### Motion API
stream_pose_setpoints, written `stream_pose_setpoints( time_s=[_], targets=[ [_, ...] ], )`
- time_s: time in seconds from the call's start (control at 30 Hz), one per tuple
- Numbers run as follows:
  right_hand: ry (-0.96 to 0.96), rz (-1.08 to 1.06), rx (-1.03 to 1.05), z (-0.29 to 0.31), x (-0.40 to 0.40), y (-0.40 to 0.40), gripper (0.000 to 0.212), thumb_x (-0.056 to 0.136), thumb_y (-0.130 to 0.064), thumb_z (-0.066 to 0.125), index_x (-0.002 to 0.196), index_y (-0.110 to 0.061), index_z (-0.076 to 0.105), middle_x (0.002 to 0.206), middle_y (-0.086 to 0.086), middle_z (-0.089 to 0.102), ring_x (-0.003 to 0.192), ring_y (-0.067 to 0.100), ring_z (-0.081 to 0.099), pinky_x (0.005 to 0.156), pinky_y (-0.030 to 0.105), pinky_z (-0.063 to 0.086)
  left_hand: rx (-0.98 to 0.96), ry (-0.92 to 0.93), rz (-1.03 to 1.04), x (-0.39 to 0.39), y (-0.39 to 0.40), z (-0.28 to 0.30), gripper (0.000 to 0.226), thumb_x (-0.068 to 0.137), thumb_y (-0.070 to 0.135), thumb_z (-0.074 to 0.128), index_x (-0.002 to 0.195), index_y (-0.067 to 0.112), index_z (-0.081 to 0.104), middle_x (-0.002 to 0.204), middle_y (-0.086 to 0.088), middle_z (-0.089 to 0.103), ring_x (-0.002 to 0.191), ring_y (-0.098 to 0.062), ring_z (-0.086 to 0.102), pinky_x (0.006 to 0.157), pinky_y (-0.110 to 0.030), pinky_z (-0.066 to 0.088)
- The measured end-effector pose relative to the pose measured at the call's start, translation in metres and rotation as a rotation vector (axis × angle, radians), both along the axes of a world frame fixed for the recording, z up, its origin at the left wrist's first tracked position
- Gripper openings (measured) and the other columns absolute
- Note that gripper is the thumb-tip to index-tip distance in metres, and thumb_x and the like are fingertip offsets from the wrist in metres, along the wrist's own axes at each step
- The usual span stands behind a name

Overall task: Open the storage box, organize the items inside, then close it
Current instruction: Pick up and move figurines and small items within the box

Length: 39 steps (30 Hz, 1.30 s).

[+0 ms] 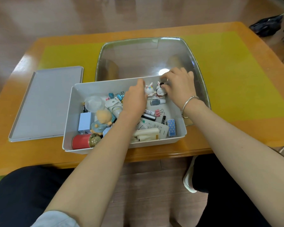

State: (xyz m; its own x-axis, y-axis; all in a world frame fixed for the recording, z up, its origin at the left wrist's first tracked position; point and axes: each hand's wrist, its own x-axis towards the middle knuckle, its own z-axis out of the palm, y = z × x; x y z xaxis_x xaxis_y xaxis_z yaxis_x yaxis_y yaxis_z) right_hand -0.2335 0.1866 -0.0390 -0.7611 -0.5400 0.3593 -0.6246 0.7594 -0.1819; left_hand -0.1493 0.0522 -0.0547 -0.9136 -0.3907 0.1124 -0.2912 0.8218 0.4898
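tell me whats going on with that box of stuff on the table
A person seated at the table is sorting an open white storage box full of small items. Its lid lies flat on the table to the left. Both hands are at the far end of the box: the left hand is at one white rabbit figurine, and the right hand grips the other rabbit figurine. Binder clips, a red tin and a plush toy are loose in the box. A clear tray sits behind it.

We see the white storage box (69, 112) open on the table, cluttered — two rabbit figurines (154, 91) upright at the back wall, seemingly ceramic — its grey lid (46, 104) flat to its left.
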Motion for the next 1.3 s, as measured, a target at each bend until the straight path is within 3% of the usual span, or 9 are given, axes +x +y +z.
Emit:
stream_pose_setpoints(
  time_s=[0.1, 0.23, 0.4, 0.53, 0.67, 0.83, 1.3],
  targets=[
    [-0.113, 0.003, -0.170, -0.001, 0.003, 0.006, 0.033, 0.082, -0.017, 0.066, 0.115, -0.015, 0.061, 0.113, 0.005, 0.053, 0.102, 0.024, 0.052, 0.083, 0.028, 0.027, -0.040, 0.007, 0.022, 0.006, -0.003, 0.006, 0.024, 0.094, 0.006, 0.049, 0.117, 0.010, 0.048, 0.095, -0.015, 0.064, 0.086, -0.035, 0.058, 0.070, -0.041, 0.046],
    [-0.314, -0.003, -0.336, -0.005, 0.014, 0.014, 0.040, 0.089, -0.008, 0.055, 0.128, -0.011, 0.048, 0.125, 0.008, 0.043, 0.091, 0.019, 0.055, 0.084, 0.028, 0.046, -0.144, -0.035, -0.014, 0.016, 0.004, 0.014, 0.023, 0.097, 0.016, 0.042, 0.114, 0.013, 0.057, 0.094, -0.012, 0.066, 0.082, -0.032, 0.059, 0.064, -0.035, 0.043],
    [-0.443, -0.060, -0.348, -0.011, 0.023, 0.019, 0.044, 0.088, -0.006, 0.051, 0.132, -0.011, 0.044, 0.126, 0.010, 0.043, 0.086, 0.016, 0.048, 0.089, 0.035, 0.045, -0.242, -0.399, -0.383, 0.022, 0.025, 0.008, 0.038, 0.099, 0.025, 0.029, 0.127, 0.017, 0.053, 0.132, -0.002, 0.049, 0.119, -0.025, 0.050, 0.098, -0.050, 0.032],
    [-0.430, -0.057, -0.308, -0.010, 0.025, 0.013, 0.050, 0.086, 0.000, 0.043, 0.134, -0.013, 0.041, 0.129, 0.012, 0.041, 0.094, 0.031, 0.055, 0.086, 0.045, 0.046, -0.268, -0.512, -0.504, 0.020, 0.028, 0.002, 0.042, 0.101, 0.026, 0.022, 0.132, 0.013, 0.048, 0.147, -0.001, 0.035, 0.131, -0.017, 0.037, 0.103, -0.056, 0.024],
    [-0.418, -0.065, -0.303, -0.012, 0.025, 0.013, 0.052, 0.086, 0.001, 0.042, 0.135, -0.015, 0.041, 0.131, 0.010, 0.041, 0.093, 0.032, 0.056, 0.084, 0.045, 0.047, -0.235, -0.522, -0.487, 0.018, 0.031, 0.000, 0.045, 0.100, 0.032, 0.021, 0.133, 0.014, 0.046, 0.155, 0.000, 0.023, 0.135, -0.018, 0.033, 0.099, -0.053, 0.024],
    [-0.419, -0.065, -0.303, -0.013, 0.024, 0.013, 0.052, 0.087, 0.000, 0.042, 0.137, -0.015, 0.040, 0.133, 0.008, 0.039, 0.094, 0.030, 0.057, 0.085, 0.044, 0.048, -0.226, -0.502, -0.470, 0.018, 0.034, -0.006, 0.050, 0.100, 0.035, 0.022, 0.145, 0.020, 0.036, 0.161, -0.002, 0.008, 0.146, -0.020, 0.012, 0.109, -0.057, 0.016],
    [-0.434, -0.070, -0.323, -0.013, 0.025, 0.013, 0.054, 0.088, -0.001, 0.042, 0.140, -0.016, 0.038, 0.131, 0.007, 0.041, 0.098, 0.028, 0.055, 0.088, 0.042, 0.047, -0.253, -0.455, -0.402, 0.018, 0.040, -0.010, 0.058, 0.097, 0.042, 0.024, 0.150, 0.018, 0.026, 0.160, -0.003, 0.012, 0.146, -0.020, 0.009, 0.108, -0.055, 0.015]
  ],
)
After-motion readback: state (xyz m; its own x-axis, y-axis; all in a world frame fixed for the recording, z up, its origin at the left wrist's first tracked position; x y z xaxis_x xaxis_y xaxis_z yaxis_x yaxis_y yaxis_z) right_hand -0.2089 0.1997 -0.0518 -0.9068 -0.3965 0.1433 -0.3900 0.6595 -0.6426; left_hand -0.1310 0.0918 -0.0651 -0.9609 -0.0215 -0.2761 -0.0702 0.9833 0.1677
